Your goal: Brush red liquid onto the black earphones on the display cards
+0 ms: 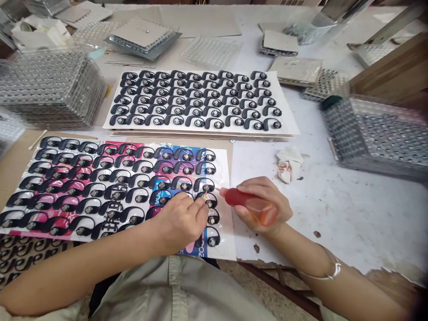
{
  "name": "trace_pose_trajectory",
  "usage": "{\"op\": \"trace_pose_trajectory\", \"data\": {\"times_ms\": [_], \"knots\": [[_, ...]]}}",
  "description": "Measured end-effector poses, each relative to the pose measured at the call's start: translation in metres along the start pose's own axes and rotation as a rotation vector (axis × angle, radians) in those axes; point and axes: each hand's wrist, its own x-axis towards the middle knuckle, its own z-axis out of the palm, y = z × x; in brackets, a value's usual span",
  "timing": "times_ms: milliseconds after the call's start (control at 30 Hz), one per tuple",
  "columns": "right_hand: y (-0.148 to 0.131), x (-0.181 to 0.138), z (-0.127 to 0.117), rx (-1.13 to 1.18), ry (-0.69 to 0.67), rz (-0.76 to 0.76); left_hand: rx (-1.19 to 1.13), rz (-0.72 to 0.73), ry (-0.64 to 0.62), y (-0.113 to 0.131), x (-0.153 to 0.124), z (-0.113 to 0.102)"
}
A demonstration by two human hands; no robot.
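My right hand [267,200] is wrapped round a small squeeze bottle [238,197] of red liquid, its thin nozzle pointing left at one of the black hook-shaped pieces [204,183]. Close to that tip, my left hand [183,219] pinches a thin stick [205,195], pale yellow where it shows. Rows of these black pieces, each with a round metal part, lie on a printed sheet [220,165] of pink, blue and white. My left hand and forearm cover part of the lower right rows.
Behind lies a white board [284,120] with more rows of black pieces. Stacked clear blister trays [50,89] stand at the left, with another tray stack [384,133] at the right. A crumpled, stained tissue [289,164] lies beyond my right hand.
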Motion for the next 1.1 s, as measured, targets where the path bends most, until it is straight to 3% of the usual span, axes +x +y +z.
{"op": "trace_pose_trajectory", "data": {"times_ms": [167, 1100], "knots": [[0.0027, -0.005, 0.0023, -0.027, -0.031, -0.051, -0.013, -0.002, -0.03, 0.0007, -0.0014, -0.0001], [0.0041, -0.0054, 0.0032, -0.047, -0.081, -0.026, -0.003, -0.012, 0.031, 0.0024, -0.0024, 0.0026]]}}
